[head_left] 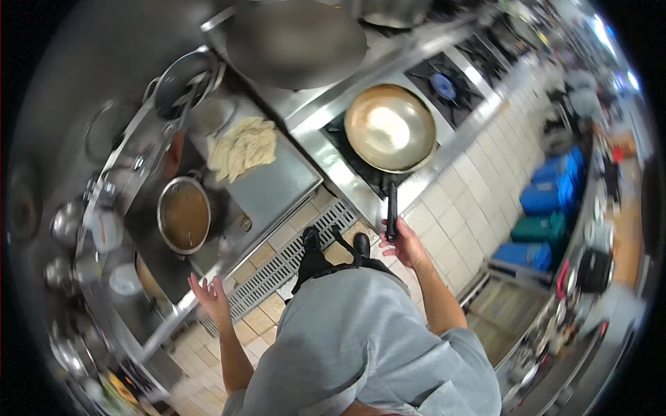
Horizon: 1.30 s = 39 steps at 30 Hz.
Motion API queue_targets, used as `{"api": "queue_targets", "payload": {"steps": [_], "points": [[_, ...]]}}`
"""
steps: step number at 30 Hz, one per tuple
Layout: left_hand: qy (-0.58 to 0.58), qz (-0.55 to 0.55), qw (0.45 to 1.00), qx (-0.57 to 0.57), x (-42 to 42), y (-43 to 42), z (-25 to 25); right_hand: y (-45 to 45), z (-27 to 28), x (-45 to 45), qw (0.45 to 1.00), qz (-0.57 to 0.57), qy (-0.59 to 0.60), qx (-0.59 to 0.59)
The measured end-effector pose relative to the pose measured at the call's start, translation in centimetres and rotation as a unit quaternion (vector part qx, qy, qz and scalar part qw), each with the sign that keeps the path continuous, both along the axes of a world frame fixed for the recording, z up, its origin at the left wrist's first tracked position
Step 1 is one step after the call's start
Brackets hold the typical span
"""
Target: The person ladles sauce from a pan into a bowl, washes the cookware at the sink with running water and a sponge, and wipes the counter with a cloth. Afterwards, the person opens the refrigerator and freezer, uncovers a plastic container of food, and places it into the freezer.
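Note:
My left hand (pixel 213 299) is raised near the front edge of the steel counter, its fingers spread and nothing in them. My right hand (pixel 409 248) is at the end of the black handle of a wide frying pan (pixel 390 132). The handle passes over the palm, with fingertips apart on its left and the thumb on its right; no firm grip shows. The pan rests on a stove burner, its inside shiny and pale gold. Left of it, a pot (pixel 184 215) of brown liquid stands in the counter area, and a crumpled pale cloth (pixel 243 148) lies on the steel surface.
A large dark wok (pixel 297 43) sits behind the pan. Another burner (pixel 444 87) is to its right. A slotted floor drain (pixel 277 267) runs by my feet across the tiles. Blue bins (pixel 544 197) and a shelf line the right side. A dark pot (pixel 182 90) stands at the back left.

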<state>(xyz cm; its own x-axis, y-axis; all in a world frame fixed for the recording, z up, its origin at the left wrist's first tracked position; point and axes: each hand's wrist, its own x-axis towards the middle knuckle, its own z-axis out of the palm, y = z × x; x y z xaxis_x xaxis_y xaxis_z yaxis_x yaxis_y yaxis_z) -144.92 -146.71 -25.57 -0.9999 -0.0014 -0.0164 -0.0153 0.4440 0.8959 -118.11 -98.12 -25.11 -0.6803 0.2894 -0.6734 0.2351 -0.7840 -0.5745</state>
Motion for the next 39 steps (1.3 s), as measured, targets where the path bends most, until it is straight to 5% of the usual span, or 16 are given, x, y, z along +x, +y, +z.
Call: {"api": "queue_targets", "payload": {"steps": [4,5,8,9,11,14,19,25,28,30,32,34,38,39], "points": [[-0.003,0.166,0.985,-0.044,14.3,-3.6,1.3,1.3,-7.1,4.3,0.998,0.021,-0.063,-0.002],[-0.014,0.231,0.971,-0.054,19.1,-4.2,1.6,3.0,-11.6,6.7,0.994,0.088,-0.052,-0.031],[-0.104,0.282,0.925,-0.23,32.9,-5.7,2.5,3.5,-12.1,7.3,0.966,0.247,-0.072,0.018],[-0.15,0.269,0.881,-0.359,37.4,-5.4,2.7,3.6,-12.1,7.3,0.95,0.297,-0.089,0.027],[-0.302,0.288,0.831,-0.369,48.7,-7.9,-3.1,3.0,-11.2,6.7,0.896,0.409,-0.101,0.141],[-0.623,0.209,0.717,-0.232,53.7,-5.4,0.6,3.0,-12.3,5.4,0.829,0.506,-0.057,0.232],[-0.524,0.361,0.762,-0.123,64.6,-5.8,-6.0,-2.1,-11.9,1.9,0.861,0.468,-0.064,0.187],[-0.443,0.484,0.754,-0.037,76.8,-7.0,-15.9,-14.0,-10.1,-2.6,0.648,0.687,-0.046,0.324],[-0.445,0.544,0.711,-0.001,80.0,-7.7,-18.5,-22.5,-10.0,-4.4,0.63,0.709,-0.026,0.316],[-0.45,0.556,0.699,0.001,80.3,-8.7,-19.3,-29.7,-8.5,-5.9,0.609,0.722,-0.006,0.329],[-0.421,0.616,0.652,0.132,79.8,-10.1,-18.9,-36.4,-9.2,-6.7,0.548,0.76,0.091,0.339],[-0.414,0.611,0.66,0.14,77.4,-12.4,-15.8,-42.9,-8.2,-6.8,0.509,0.775,0.168,0.335],[-0.355,0.636,0.673,0.133,75.7,-17.3,-14.2,-51.5,-8.6,-6.1,0.517,0.766,0.238,0.3],[-0.325,0.66,0.667,0.117,74.8,-18.7,-13.2,-53.0,-9.1,-6.3,0.477,0.786,0.232,0.318]]}}
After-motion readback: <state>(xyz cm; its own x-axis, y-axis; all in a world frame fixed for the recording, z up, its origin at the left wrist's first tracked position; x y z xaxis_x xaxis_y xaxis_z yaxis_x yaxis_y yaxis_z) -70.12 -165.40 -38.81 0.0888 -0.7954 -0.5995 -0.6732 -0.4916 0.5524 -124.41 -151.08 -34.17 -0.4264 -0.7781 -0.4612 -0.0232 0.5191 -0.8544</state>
